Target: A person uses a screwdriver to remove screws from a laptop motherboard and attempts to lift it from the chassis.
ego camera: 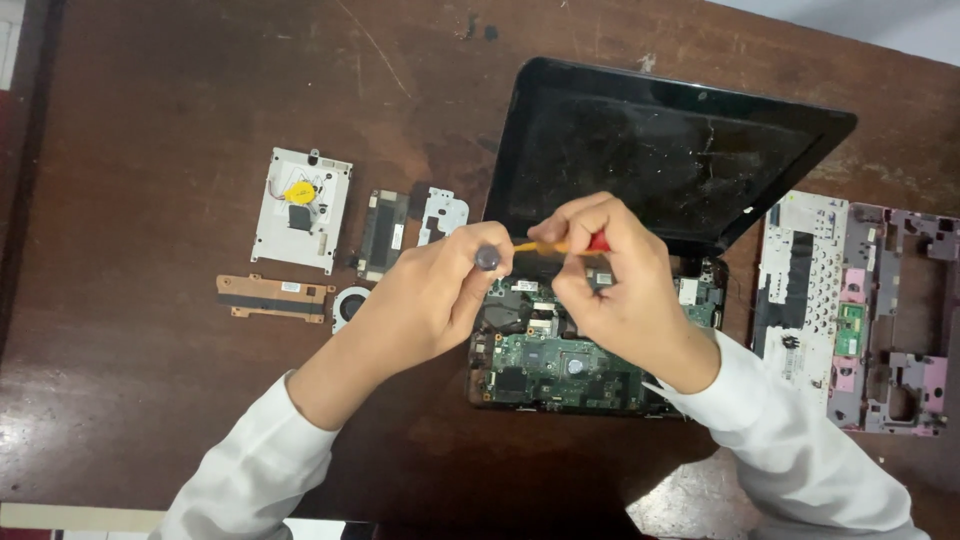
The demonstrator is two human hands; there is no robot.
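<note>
An opened small laptop lies on the dark wooden table, its green motherboard [560,365] exposed and its black screen [660,155] tilted back. My left hand [430,300] is closed around a tool with a dark round end [488,258]. My right hand [610,280] pinches a thin yellow and red tool [560,245] between thumb and fingers. Both hands meet just above the board's upper edge, near the screen hinge. The tool tips are hidden by my fingers.
Removed parts lie to the left: a white metal plate with a yellow coin cell [300,208], a dark cover [384,235], a small white bracket [442,213], a copper strip [272,297], a fan [348,303]. A keyboard underside [800,280] and pink frame [905,320] rest at the right.
</note>
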